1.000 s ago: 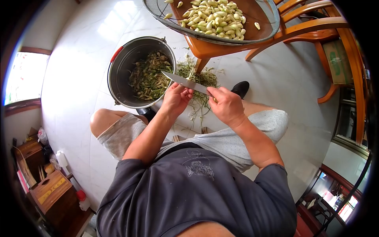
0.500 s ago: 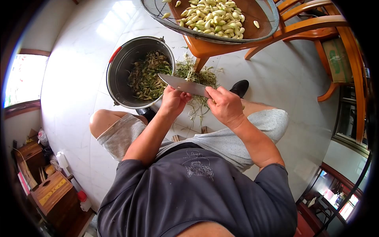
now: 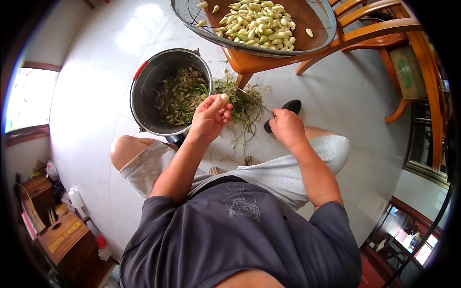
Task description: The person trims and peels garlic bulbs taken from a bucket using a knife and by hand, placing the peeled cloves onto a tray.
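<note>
A small pale onion-like bulb [image 3: 224, 98] is pinched between the thumb and fingers of my left hand [image 3: 209, 119], just right of the bucket's rim. My right hand [image 3: 288, 128] is wrapped round the handle of a kitchen knife [image 3: 268, 111]. The knife is turned nearly edge-on, its blade slanting away to the upper left, apart from the bulb. Beneath both hands, green and dry trimmings [image 3: 242, 103] lie heaped on the floor. The metal bucket [image 3: 136, 106] at left holds more leafy trimmings and roots [image 3: 180, 93].
A round mesh sieve [image 3: 207, 35] with many peeled bulbs [image 3: 259, 24] rests on a wooden chair [image 3: 245, 62] ahead. Another chair [image 3: 399, 113] and a cardboard box [image 3: 409, 72] stand at right. Wooden boxes [image 3: 67, 235] sit at lower left. My shoe [image 3: 288, 108] is beyond the right hand.
The knife has swung away from my left hand, moving right and turning from flat to edge-on. My left hand has risen slightly, and the bulb in its fingers now shows.
</note>
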`<state>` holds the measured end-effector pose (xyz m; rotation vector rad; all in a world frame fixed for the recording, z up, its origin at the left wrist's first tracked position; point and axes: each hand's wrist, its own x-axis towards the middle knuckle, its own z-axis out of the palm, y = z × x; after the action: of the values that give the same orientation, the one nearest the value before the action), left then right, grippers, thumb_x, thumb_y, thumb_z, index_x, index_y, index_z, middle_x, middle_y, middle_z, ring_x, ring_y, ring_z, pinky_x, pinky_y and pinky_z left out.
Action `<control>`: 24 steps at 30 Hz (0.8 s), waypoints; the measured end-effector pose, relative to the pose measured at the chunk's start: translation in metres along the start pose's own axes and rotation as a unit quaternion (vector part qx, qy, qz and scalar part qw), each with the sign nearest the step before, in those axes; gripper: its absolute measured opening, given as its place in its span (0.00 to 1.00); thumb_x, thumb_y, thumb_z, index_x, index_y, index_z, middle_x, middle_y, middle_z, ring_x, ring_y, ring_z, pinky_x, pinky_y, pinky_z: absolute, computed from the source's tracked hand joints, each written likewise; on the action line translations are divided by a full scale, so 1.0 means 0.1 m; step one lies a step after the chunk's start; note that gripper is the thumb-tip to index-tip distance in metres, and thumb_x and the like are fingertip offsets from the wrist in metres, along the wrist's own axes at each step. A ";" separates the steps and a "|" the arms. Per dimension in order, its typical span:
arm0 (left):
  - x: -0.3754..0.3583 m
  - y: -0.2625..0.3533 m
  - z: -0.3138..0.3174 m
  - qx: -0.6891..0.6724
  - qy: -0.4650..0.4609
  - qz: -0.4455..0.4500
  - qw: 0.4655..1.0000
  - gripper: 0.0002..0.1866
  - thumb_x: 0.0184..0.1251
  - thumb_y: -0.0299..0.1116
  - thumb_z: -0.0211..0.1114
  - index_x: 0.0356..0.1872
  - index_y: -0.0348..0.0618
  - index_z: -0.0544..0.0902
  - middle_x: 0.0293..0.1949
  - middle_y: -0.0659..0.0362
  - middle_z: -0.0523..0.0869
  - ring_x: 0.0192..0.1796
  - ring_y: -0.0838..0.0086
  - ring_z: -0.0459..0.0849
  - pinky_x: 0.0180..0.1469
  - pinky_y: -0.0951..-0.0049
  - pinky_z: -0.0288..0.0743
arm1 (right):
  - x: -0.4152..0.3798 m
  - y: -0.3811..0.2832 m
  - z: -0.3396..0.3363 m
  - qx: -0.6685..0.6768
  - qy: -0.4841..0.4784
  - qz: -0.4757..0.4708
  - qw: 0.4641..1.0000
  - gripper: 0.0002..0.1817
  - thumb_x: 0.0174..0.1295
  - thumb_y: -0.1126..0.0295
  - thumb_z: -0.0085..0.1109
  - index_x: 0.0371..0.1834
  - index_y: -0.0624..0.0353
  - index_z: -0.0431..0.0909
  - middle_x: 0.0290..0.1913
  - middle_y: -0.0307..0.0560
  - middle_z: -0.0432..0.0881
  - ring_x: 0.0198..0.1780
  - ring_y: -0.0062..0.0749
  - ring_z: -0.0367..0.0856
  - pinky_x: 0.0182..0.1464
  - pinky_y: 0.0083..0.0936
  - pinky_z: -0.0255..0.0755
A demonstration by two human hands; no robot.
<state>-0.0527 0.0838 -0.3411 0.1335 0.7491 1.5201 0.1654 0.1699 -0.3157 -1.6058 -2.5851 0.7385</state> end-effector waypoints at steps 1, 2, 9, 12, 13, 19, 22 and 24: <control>-0.01 0.04 0.01 -0.001 -0.015 0.003 1.000 0.09 0.71 0.34 0.58 0.45 0.40 0.78 0.31 0.57 0.82 0.27 0.77 0.78 0.28 0.79 0.70 | 0.01 -0.01 0.00 0.009 -0.012 0.002 1.000 0.09 0.55 0.69 0.50 0.32 0.59 0.79 0.35 0.58 0.82 0.39 0.55 0.81 0.44 0.45 0.75; -0.02 0.09 0.02 -0.001 -0.030 0.005 1.000 0.10 0.71 0.34 0.58 0.46 0.40 0.78 0.31 0.57 0.82 0.28 0.77 0.78 0.28 0.79 0.70 | 0.03 -0.02 -0.01 0.018 -0.023 0.005 1.000 0.09 0.55 0.69 0.50 0.32 0.60 0.79 0.35 0.58 0.83 0.39 0.55 0.81 0.45 0.44 0.75; 0.27 0.84 0.88 0.260 -0.091 0.073 0.959 0.15 0.72 0.37 0.57 0.48 0.33 0.77 0.30 0.54 0.82 0.27 0.77 0.78 0.28 0.78 0.72 | 0.10 -0.02 0.01 -0.004 -0.099 -0.019 0.995 0.09 0.55 0.68 0.52 0.32 0.60 0.79 0.34 0.59 0.83 0.41 0.54 0.81 0.46 0.44 0.74; 0.54 1.07 1.41 0.367 -0.069 0.122 0.920 0.19 0.68 0.43 0.61 0.42 0.31 0.78 0.32 0.52 0.84 0.27 0.77 0.81 0.28 0.80 0.75 | 0.08 -0.03 0.02 0.014 -0.121 -0.023 0.992 0.10 0.55 0.68 0.54 0.35 0.60 0.80 0.35 0.59 0.83 0.41 0.54 0.81 0.46 0.44 0.74; 0.57 1.17 1.53 0.408 -0.062 0.131 0.901 0.20 0.67 0.44 0.62 0.37 0.31 0.80 0.31 0.53 0.84 0.26 0.76 0.81 0.28 0.80 0.76 | 0.08 -0.02 0.01 0.025 -0.120 -0.024 0.992 0.11 0.55 0.67 0.54 0.36 0.60 0.80 0.36 0.59 0.83 0.42 0.54 0.81 0.46 0.44 0.74; 0.60 1.67 0.87 0.621 -0.014 0.117 0.775 0.19 0.65 0.43 0.62 0.28 0.32 0.81 0.24 0.56 0.83 0.23 0.77 0.81 0.23 0.80 0.74 | 0.06 -0.01 -0.08 0.046 -0.112 -0.019 0.992 0.14 0.56 0.66 0.55 0.43 0.60 0.80 0.37 0.60 0.82 0.43 0.54 0.80 0.47 0.43 0.74; 0.69 1.63 -0.15 0.646 0.050 -0.074 0.758 0.15 0.60 0.35 0.62 0.21 0.33 0.80 0.18 0.58 0.80 0.18 0.77 0.78 0.17 0.77 0.70 | 0.07 -0.04 -0.11 0.040 -0.117 -0.007 0.992 0.16 0.56 0.66 0.55 0.46 0.59 0.80 0.39 0.61 0.82 0.43 0.54 0.81 0.48 0.43 0.73; 0.79 1.51 -0.92 0.673 0.105 -0.185 0.709 0.12 0.59 0.30 0.61 0.19 0.33 0.78 0.16 0.57 0.79 0.15 0.74 0.76 0.15 0.74 0.68 | 0.09 -0.05 -0.12 0.035 -0.137 -0.013 0.990 0.17 0.56 0.65 0.55 0.47 0.59 0.80 0.39 0.60 0.82 0.44 0.53 0.81 0.48 0.43 0.73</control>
<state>-0.2374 0.1366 -0.3615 0.8487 1.8403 0.3298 0.1602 0.1802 -0.3049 -1.5444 -2.7169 1.1059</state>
